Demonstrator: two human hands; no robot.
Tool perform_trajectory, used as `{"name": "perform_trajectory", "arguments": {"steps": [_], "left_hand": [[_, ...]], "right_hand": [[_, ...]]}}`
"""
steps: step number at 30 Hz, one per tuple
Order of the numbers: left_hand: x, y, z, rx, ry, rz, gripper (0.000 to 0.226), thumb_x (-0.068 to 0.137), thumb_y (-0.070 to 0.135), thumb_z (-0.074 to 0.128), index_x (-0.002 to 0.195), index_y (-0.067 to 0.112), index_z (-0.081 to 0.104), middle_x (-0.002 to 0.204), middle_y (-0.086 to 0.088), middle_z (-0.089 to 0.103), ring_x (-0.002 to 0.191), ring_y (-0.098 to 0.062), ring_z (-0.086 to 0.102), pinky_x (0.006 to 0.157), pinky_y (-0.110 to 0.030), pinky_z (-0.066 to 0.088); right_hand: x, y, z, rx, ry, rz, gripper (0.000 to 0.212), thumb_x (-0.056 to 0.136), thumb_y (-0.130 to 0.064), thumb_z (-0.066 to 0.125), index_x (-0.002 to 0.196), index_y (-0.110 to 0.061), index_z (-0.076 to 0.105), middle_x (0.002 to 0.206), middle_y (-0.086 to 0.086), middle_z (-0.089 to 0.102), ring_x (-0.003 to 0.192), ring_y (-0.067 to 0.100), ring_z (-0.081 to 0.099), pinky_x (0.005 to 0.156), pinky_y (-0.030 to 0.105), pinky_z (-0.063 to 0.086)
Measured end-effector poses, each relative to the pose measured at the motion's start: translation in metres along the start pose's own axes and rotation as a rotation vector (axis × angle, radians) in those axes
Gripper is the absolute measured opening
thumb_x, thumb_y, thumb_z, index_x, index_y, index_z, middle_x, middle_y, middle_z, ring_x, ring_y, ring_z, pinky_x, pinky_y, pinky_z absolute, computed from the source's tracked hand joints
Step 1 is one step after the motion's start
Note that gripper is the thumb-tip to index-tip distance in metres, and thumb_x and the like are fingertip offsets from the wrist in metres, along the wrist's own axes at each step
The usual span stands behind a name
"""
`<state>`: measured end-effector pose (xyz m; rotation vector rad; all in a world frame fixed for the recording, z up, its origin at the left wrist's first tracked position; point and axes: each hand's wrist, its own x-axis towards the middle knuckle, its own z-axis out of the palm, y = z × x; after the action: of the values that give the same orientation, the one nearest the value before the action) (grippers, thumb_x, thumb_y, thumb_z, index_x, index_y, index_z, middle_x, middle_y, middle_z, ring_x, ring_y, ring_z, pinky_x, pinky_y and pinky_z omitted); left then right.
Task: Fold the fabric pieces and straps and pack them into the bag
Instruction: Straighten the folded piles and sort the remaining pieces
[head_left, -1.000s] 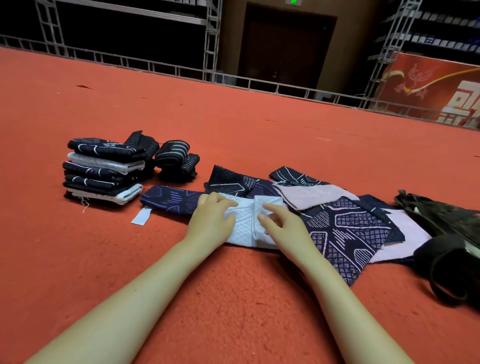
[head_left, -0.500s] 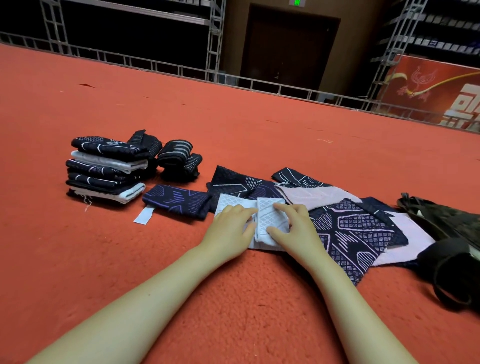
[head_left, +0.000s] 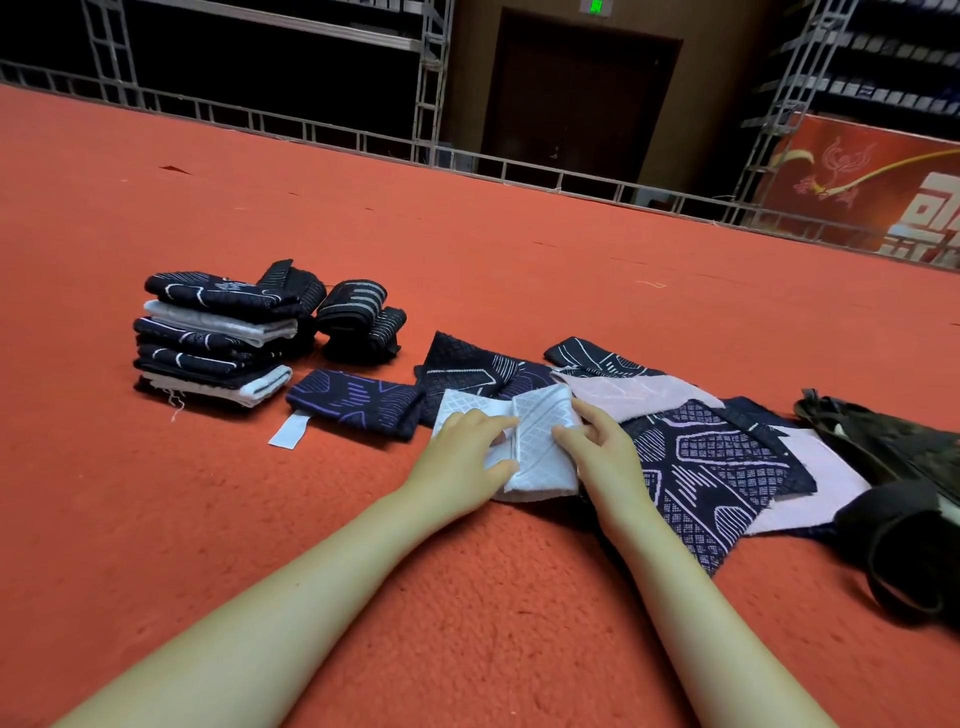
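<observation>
One head-worn camera looks forward and down across a red carpet (head_left: 260, 519). It sits low, close to the forearms.

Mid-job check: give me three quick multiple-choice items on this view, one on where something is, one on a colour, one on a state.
1. Where is the stack of folded pieces? A far left B far right C between the hands
2. What colour is the cloth in the hands? A red B white C green
3. What are the left hand and right hand doing? A resting idle B reaching into the bag C holding the cloth

Answers: 1 A, it sits left of everything else; 2 B, white with a diamond weave; 3 C, both hands grip its folded edges.
</observation>
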<state>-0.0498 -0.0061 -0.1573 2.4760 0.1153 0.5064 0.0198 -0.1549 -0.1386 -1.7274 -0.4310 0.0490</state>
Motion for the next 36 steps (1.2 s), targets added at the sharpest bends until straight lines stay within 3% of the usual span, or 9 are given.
{"name": "perform_trajectory", "arguments": {"steps": [6, 8, 13, 17, 19, 22, 27, 32, 36], "left_hand": [[0.000, 0.011, 0.000, -0.453, 0.010, -0.053, 0.047, 0.080, 0.006, 0.065, 0.124, 0.020, 0.059, 0.111, 0.003, 0.061, 0.082, -0.001, 0.060, 0.077, -0.005, 0.043], [0.000, 0.013, 0.002, -0.595, -0.030, -0.100, 0.044, 0.083, 0.009, 0.066, 0.125, 0.018, 0.059, 0.114, 0.001, 0.065, 0.089, -0.006, 0.064, 0.081, -0.009, 0.046], [0.001, 0.023, 0.004, -1.113, -0.063, -0.285, 0.030, 0.091, 0.026, 0.051, 0.118, 0.013, 0.058, 0.106, -0.009, 0.069, 0.095, -0.024, 0.067, 0.094, -0.042, 0.051], [0.006, 0.023, 0.003, -1.449, -0.050, -0.512, 0.051, 0.099, 0.042, 0.037, 0.119, -0.001, 0.058, 0.112, -0.023, 0.065, 0.105, -0.033, 0.063, 0.101, -0.045, 0.045], [0.005, 0.025, 0.001, -1.517, -0.069, -0.510, 0.054, 0.100, 0.043, 0.030, 0.125, 0.003, 0.054, 0.116, -0.021, 0.063, 0.106, -0.032, 0.062, 0.096, -0.043, 0.048], [0.004, 0.029, -0.003, -1.264, 0.086, -0.436, 0.037, 0.102, 0.023, 0.034, 0.135, 0.014, 0.045, 0.130, -0.015, 0.056, 0.105, -0.026, 0.060, 0.089, -0.035, 0.049], [0.007, 0.002, -0.001, -0.154, 0.121, -0.240, 0.062, 0.094, 0.002, 0.035, 0.150, 0.021, 0.017, 0.138, -0.017, 0.039, 0.129, -0.032, 0.034, 0.105, -0.031, 0.024], [0.010, -0.001, 0.002, -0.086, 0.036, -0.250, 0.062, 0.093, 0.004, 0.037, 0.149, 0.022, 0.018, 0.136, -0.018, 0.038, 0.126, -0.035, 0.034, 0.104, -0.032, 0.023], [0.008, -0.003, -0.012, -0.303, 0.152, -0.238, 0.062, 0.085, 0.006, 0.048, 0.143, 0.022, 0.033, 0.135, -0.012, 0.042, 0.127, -0.024, 0.039, 0.106, -0.028, 0.028]], "right_hand": [[-0.005, -0.013, 0.008, 0.321, -0.030, 0.091, 0.030, 0.084, -0.019, 0.062, 0.113, -0.015, 0.065, 0.100, 0.015, 0.070, 0.086, 0.028, 0.068, 0.078, 0.039, 0.052], [-0.005, -0.016, 0.007, 0.402, -0.058, 0.133, 0.031, 0.080, -0.018, 0.062, 0.110, -0.009, 0.066, 0.089, 0.022, 0.068, 0.081, 0.038, 0.061, 0.074, 0.046, 0.045], [-0.009, -0.010, 0.006, 0.132, -0.149, 0.067, 0.032, 0.080, -0.016, 0.064, 0.111, -0.021, 0.065, 0.090, 0.017, 0.065, 0.074, 0.022, 0.062, 0.059, 0.026, 0.050], [-0.009, -0.002, 0.013, -0.010, -0.155, 0.072, 0.031, 0.085, -0.024, 0.067, 0.114, -0.028, 0.061, 0.108, 0.012, 0.066, 0.089, 0.023, 0.066, 0.073, 0.036, 0.053], [-0.012, -0.005, 0.015, -0.022, -0.175, 0.086, 0.044, 0.080, -0.033, 0.070, 0.121, -0.028, 0.056, 0.106, 0.006, 0.066, 0.093, 0.022, 0.067, 0.067, 0.036, 0.055], [-0.014, -0.007, 0.020, -0.034, -0.205, 0.128, 0.052, 0.076, -0.039, 0.069, 0.124, -0.026, 0.055, 0.104, 0.004, 0.069, 0.089, 0.019, 0.069, 0.059, 0.031, 0.054], [-0.017, -0.009, 0.022, 0.060, -0.212, 0.163, 0.030, 0.092, -0.014, 0.055, 0.122, -0.019, 0.055, 0.098, 0.004, 0.067, 0.078, 0.019, 0.067, 0.051, 0.022, 0.050], [-0.019, -0.009, 0.021, -0.024, -0.276, 0.095, 0.048, 0.087, 0.000, 0.056, 0.130, -0.020, 0.050, 0.103, 0.009, 0.069, 0.084, 0.017, 0.066, 0.065, 0.030, 0.052], [-0.019, -0.013, 0.018, 0.030, -0.251, -0.010, 0.055, 0.078, 0.003, 0.053, 0.127, -0.021, 0.054, 0.108, -0.002, 0.069, 0.088, 0.002, 0.066, 0.067, 0.013, 0.048]]}}
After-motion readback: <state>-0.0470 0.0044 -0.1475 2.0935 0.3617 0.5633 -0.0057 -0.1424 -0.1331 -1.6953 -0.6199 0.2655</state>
